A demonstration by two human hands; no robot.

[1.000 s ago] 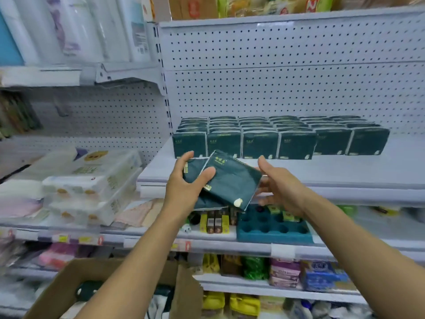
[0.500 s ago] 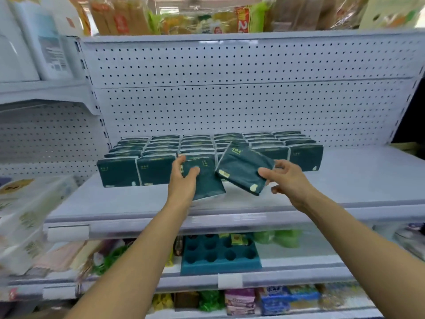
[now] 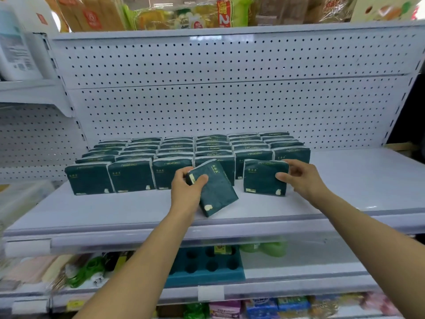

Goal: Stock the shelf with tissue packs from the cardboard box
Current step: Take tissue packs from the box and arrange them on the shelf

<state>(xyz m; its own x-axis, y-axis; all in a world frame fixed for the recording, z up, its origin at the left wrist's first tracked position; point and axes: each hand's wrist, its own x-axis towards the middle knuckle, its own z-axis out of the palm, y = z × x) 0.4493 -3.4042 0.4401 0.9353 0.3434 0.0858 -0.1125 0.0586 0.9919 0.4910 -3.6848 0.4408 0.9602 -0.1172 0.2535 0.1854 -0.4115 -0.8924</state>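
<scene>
Several rows of dark green tissue packs (image 3: 128, 176) stand upright on the white shelf (image 3: 345, 180). My left hand (image 3: 186, 192) grips one tilted green pack (image 3: 216, 192) by its upper left corner, its lower edge near the shelf surface. My right hand (image 3: 301, 178) holds another green pack (image 3: 262, 178) by its right side, standing upright on the shelf in front of the fifth column. The cardboard box is out of view.
White pegboard (image 3: 230, 107) backs the shelf, with free shelf room to the right of the packs. A higher shelf (image 3: 207, 14) carries packaged goods. Below, a teal tray (image 3: 207, 268) with holes and assorted small goods sit on lower shelves.
Both hands have moved forward and onto the shelf. The right-hand pack went from tilted in the air to upright on the shelf; the left-hand pack has come down close to the shelf.
</scene>
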